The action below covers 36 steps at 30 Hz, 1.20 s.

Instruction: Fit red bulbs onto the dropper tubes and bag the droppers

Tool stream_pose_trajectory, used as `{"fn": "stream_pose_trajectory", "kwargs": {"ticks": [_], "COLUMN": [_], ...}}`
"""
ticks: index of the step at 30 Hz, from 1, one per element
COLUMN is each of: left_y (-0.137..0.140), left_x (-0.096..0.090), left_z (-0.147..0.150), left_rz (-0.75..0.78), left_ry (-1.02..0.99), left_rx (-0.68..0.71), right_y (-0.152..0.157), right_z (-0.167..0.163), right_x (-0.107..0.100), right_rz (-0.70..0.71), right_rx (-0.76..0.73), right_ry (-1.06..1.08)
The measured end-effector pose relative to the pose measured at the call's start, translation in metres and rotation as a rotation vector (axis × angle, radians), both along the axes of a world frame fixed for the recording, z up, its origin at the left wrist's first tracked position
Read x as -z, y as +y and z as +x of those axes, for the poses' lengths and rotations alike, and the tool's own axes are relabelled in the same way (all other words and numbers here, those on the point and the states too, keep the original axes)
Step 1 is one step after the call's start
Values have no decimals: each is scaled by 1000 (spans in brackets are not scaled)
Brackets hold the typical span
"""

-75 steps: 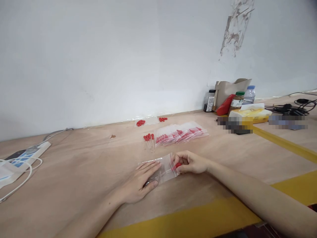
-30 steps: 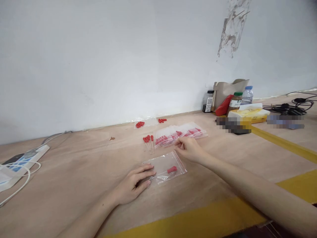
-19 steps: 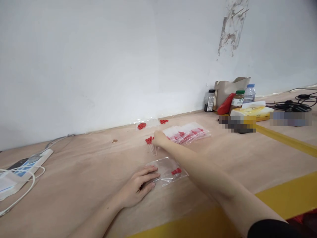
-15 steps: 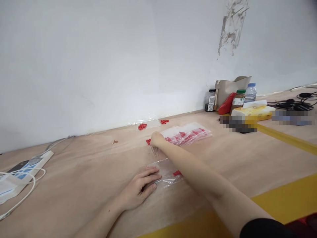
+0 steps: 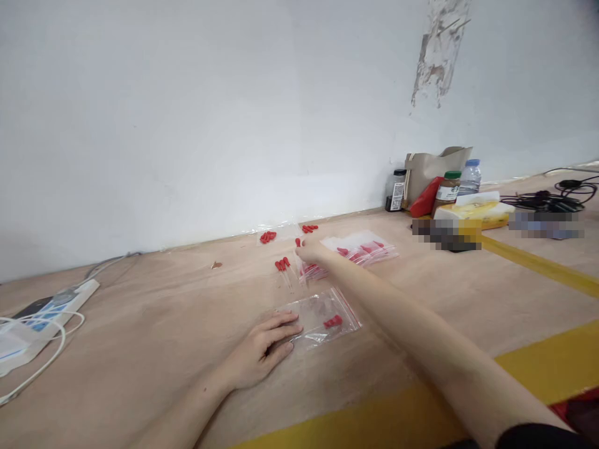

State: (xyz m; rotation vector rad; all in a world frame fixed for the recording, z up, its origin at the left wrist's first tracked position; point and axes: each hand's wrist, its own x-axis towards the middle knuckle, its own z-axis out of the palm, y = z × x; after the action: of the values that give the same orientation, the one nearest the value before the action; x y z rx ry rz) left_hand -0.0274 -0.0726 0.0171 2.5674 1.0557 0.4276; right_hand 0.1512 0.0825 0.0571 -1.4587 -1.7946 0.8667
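Note:
My left hand [image 5: 264,346] lies flat with fingers stretched out, its fingertips on the left end of a clear zip bag [image 5: 309,308]. Red rubber bulbs [image 5: 332,321] show inside that bag. My right hand [image 5: 312,251] reaches forward and is closed on a dropper, whose red bulb [image 5: 298,242] sticks out past the fingers; its glass tube is mostly hidden. Just left of it, several red-bulbed droppers [image 5: 282,265] lie side by side on the brown covering. A fanned row of zip bags with red bulbs [image 5: 369,247] lies under and right of my right hand.
Small heaps of red bulbs [image 5: 268,237] lie near the wall. At the back right stand a dark-capped bottle [image 5: 395,191], a grey bag [image 5: 428,171], a green-lidded jar [image 5: 448,187] and a tissue pack [image 5: 477,213]. A power strip [image 5: 44,324] with cables lies left.
My right hand has moved right and away from the droppers on the table, where one more now lies in view. The zip bag's right side has become visible. My left hand has stayed.

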Motion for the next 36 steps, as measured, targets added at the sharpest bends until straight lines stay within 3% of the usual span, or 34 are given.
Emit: {"fn": "stream_pose_trajectory", "kwargs": {"ticks": [4, 6, 10, 19, 22, 28, 36], "left_y": [2, 2, 2, 2, 2, 2, 2], "left_x": [1, 2, 2, 2, 1, 1, 0], "left_z": [-1, -1, -1, -1, -1, -1, -1], "left_rz": [-2, -7, -14, -28, -29, -29, -29], "left_ry": [-4, -10, -6, 35, 34, 37, 24], "left_rx": [0, 3, 3, -7, -8, -9, -8], "right_y": [-30, -45, -68, -85, -86, -85, -87], "right_z": [70, 102, 134, 110, 110, 117, 115], "right_x": [3, 12, 35, 65, 65, 60, 61], "right_rz": [-37, -41, 46, 22, -20, 24, 23], "right_rx": [-77, -99, 48, 101, 114, 164, 156], "right_ry": [142, 464, 722, 787, 813, 804, 666]}}
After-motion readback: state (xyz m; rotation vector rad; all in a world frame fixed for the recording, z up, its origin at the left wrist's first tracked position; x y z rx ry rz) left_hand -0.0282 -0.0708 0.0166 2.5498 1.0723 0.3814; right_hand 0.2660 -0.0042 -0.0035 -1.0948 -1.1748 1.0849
